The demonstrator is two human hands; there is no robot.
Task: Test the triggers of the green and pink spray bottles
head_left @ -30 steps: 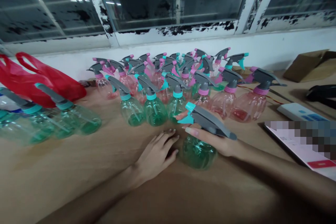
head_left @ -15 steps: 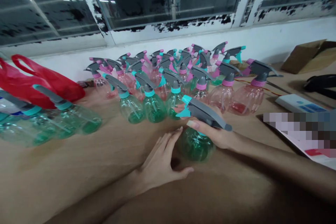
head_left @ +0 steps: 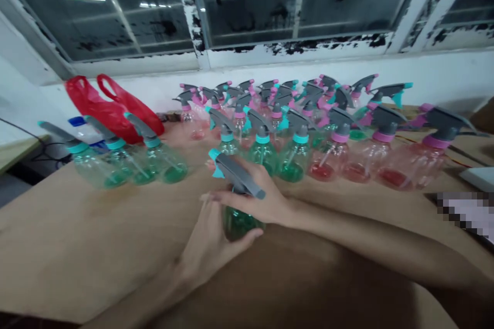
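A green spray bottle [head_left: 243,221] with a grey and turquoise trigger head stands before me, its head pointing to the upper left. My right hand [head_left: 262,195] is closed round its neck, just below the trigger head. Cupped against the lower left of the bottle body is my left hand [head_left: 210,236], its thumb across the near side; its fingertips are partly hidden. Just behind, a row holds green spray bottles [head_left: 291,164] with turquoise collars and pink spray bottles [head_left: 357,164] with pink collars.
More spray bottles [head_left: 193,118] crowd the back by the wall. Three green spray bottles [head_left: 170,164] stand at left, near a red plastic bag [head_left: 116,113] and a blue-capped bottle [head_left: 87,131]. At right lies a partly pixelated flat item [head_left: 466,216] on the wooden table [head_left: 127,247].
The view has swung left. My left hand has closed in from beside the bottle onto its body, while my right hand keeps its hold on the neck.
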